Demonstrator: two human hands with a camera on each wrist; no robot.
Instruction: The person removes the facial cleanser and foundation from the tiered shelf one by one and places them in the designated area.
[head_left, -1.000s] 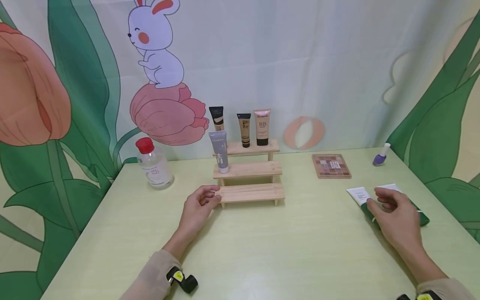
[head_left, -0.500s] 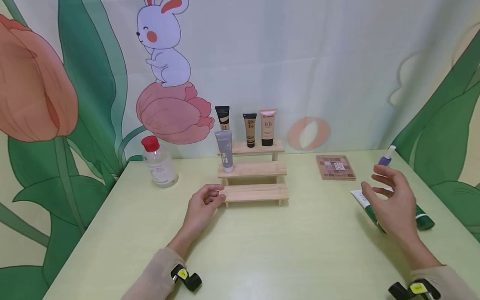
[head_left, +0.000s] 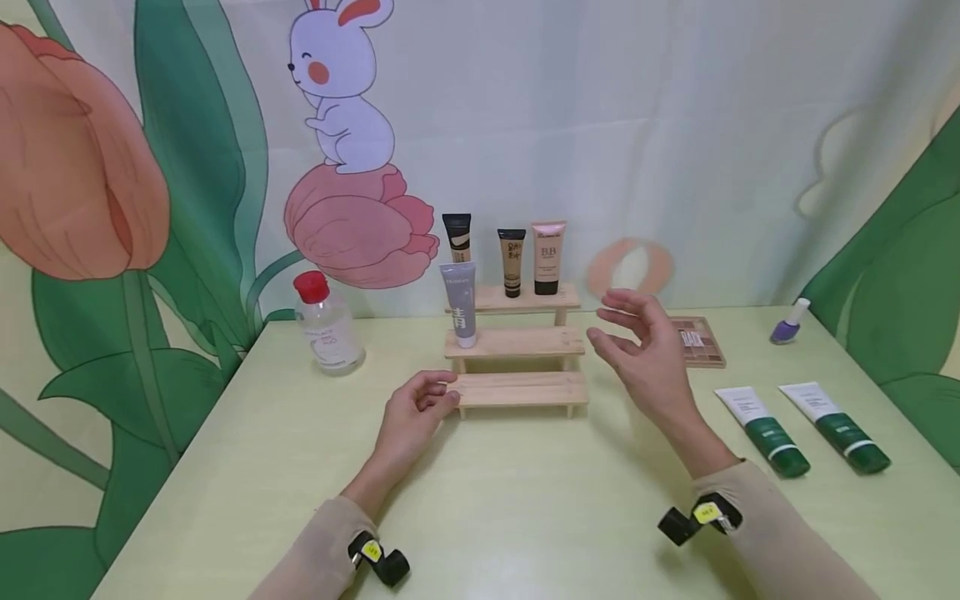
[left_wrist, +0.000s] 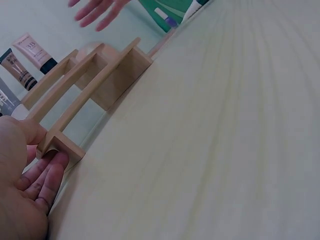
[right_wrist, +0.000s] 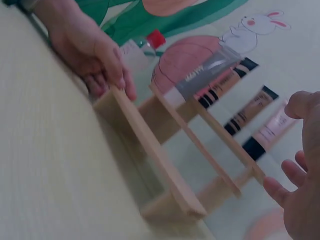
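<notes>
A three-step wooden stand [head_left: 517, 392] stands mid-table. My left hand [head_left: 408, 421] pinches the left end of its lowest step, thumb on top and fingers curled underneath in the left wrist view. Just right of the stand, my right hand [head_left: 647, 354] hovers with parted, slightly bent fingers and nothing between them. On the top step stand a black-and-tan tube [head_left: 457, 233], a gold tube with a black cap [head_left: 512, 262] and a pink BB cream tube [head_left: 548, 257]. A grey-lilac tube [head_left: 461, 304] stands on the middle step, partly hiding the black-and-tan one.
Left of the stand is a clear bottle with a red cap [head_left: 328, 333]. To the right lie an eyeshadow palette [head_left: 703, 342], partly behind my right hand, and two green-and-white tubes [head_left: 768, 433]. A purple nail polish bottle [head_left: 787, 327] stands near the back right edge.
My right hand has moved left from above the green-and-white tubes to beside the stand, uncovering both tubes. My left hand stays on the lowest step. The head view has shifted slightly.
</notes>
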